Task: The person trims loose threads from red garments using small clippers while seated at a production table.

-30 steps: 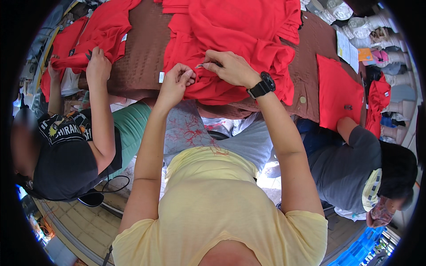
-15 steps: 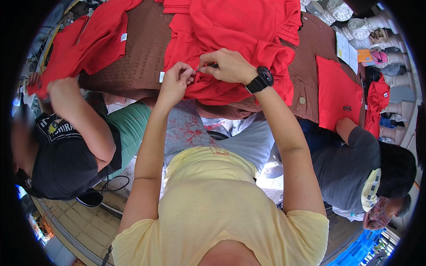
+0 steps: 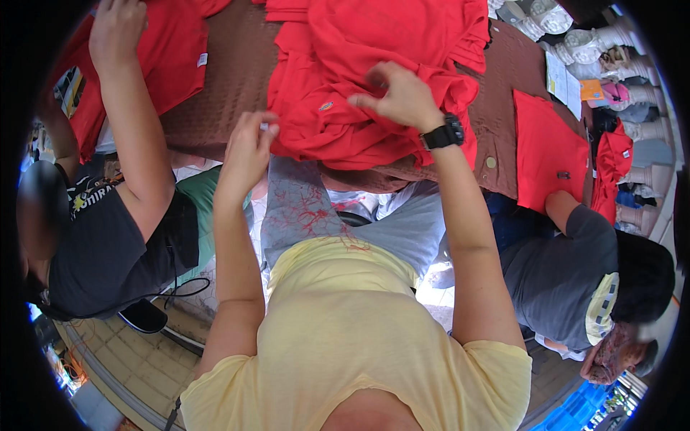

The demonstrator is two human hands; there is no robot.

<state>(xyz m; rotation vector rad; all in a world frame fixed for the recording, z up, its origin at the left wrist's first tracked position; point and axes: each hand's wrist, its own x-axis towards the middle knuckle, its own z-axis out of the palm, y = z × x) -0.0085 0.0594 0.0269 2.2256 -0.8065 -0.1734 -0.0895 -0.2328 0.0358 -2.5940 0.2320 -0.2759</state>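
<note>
A bunched red garment [image 3: 338, 133] lies in front of me at the table's near edge, with a small woven patch [image 3: 326, 106] facing up. My right hand [image 3: 402, 100] hovers over its right part, fingers apart and nothing held. At the garment's left edge is my left hand [image 3: 244, 154], thumb and index finger apart beside a small white tag [image 3: 264, 127]. Whether the fingertips touch that tag or the cloth, I cannot tell. More red garments [image 3: 395, 29] are heaped behind.
A brown cloth [image 3: 237, 54] covers the table. To the left, a co-worker's arm [image 3: 133, 108] reaches over another red garment [image 3: 169, 68]. On the right, a co-worker's hand is at a flat red piece [image 3: 550, 151]. Red thread ends [image 3: 309, 215] cling to my trousers.
My hands have come apart from a pinch at the patch: the left moved left to the tag, the right lifted and opened. The left co-worker's arm swung up and forward.
</note>
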